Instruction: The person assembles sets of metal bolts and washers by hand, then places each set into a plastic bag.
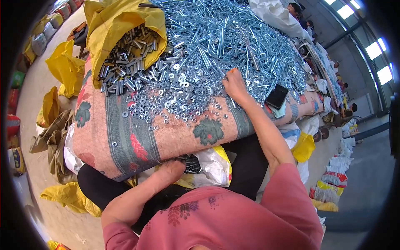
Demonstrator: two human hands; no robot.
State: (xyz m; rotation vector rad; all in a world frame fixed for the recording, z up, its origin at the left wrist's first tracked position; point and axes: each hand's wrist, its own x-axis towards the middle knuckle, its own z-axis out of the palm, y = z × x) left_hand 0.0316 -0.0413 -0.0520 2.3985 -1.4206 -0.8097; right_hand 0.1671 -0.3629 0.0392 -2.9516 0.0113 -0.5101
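Note:
My right hand point(236, 86) reaches over the table to where loose nuts meet a heap of long, thin silvery bolts point(212, 35). Its fingers are closed, one with an orange covering at the tip; what they hold, if anything, is hidden. To its left spread flat washers and small nuts point(179, 93). My left hand point(174, 170) is low by my lap, beside the mouth of a white and yellow sack point(214, 164) with dark metal pieces point(191, 163) inside. The fingers of that hand are out of sight.
Metal tubes point(133, 62) spill from a yellow sack point(118, 21) at the table's far left. A dark phone point(276, 96) lies right of my right forearm. Patterned cloth point(179, 137) covers the table. Yellow bags point(66, 68) stand on the left; other people sit at the far right.

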